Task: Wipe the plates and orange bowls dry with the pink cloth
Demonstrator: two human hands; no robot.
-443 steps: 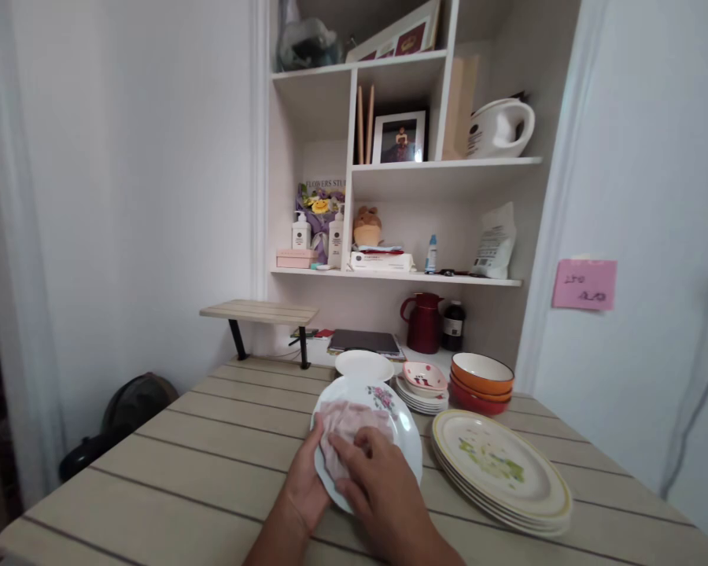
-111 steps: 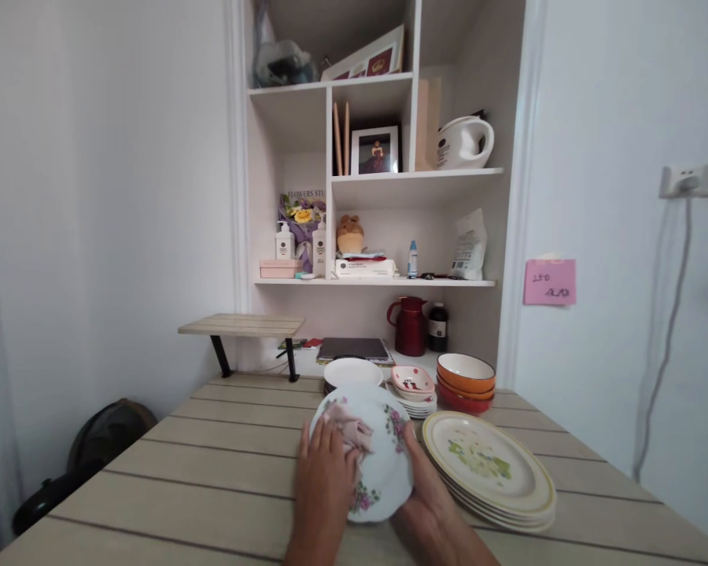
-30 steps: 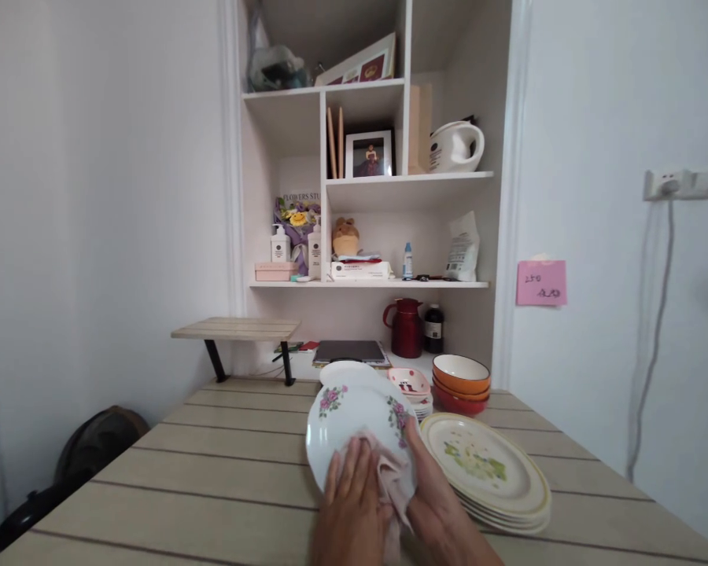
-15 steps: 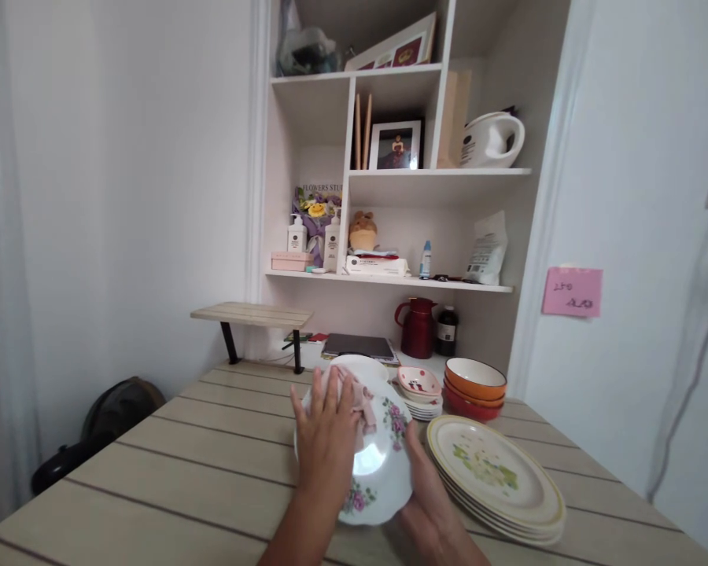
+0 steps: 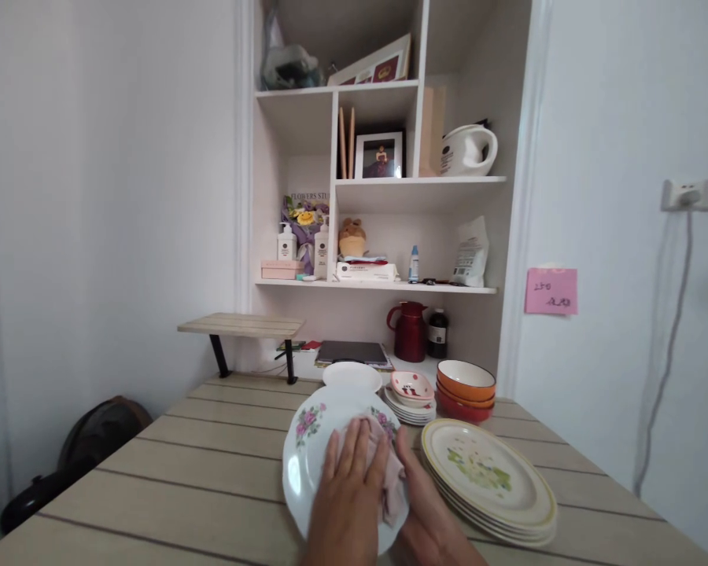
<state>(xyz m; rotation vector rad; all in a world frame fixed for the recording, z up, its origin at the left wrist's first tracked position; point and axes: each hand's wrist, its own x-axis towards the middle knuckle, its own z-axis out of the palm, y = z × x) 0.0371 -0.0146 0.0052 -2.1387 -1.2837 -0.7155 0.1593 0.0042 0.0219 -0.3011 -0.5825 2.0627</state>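
A white plate (image 5: 307, 464) with a scalloped rim and pink-purple flowers is tilted towards me over the table. My right hand (image 5: 428, 511) grips its right edge, thumb at the rim and the other fingers mostly hidden behind. Across the plate's face my left hand (image 5: 351, 491) presses a pale pink cloth (image 5: 394, 487), its fingers stretched over the fabric. Part of the cloth is covered by that hand. Just right of my right hand is a stack of cream plates (image 5: 489, 475) with yellow rims and a green floral print.
Behind the held plate lies a white dish (image 5: 352, 376). Small bowls (image 5: 411, 387) sit on stacked saucers (image 5: 410, 413), beside orange and red bowls (image 5: 466, 385). A red jug (image 5: 410, 332) and dark bottle (image 5: 437, 332) stand at the back. A raised wooden stand (image 5: 241, 324) is left.
My left hand and the cloth have slid from the plate's upper left to its right side. The view has shifted slightly, and the plate sits lower and further left.
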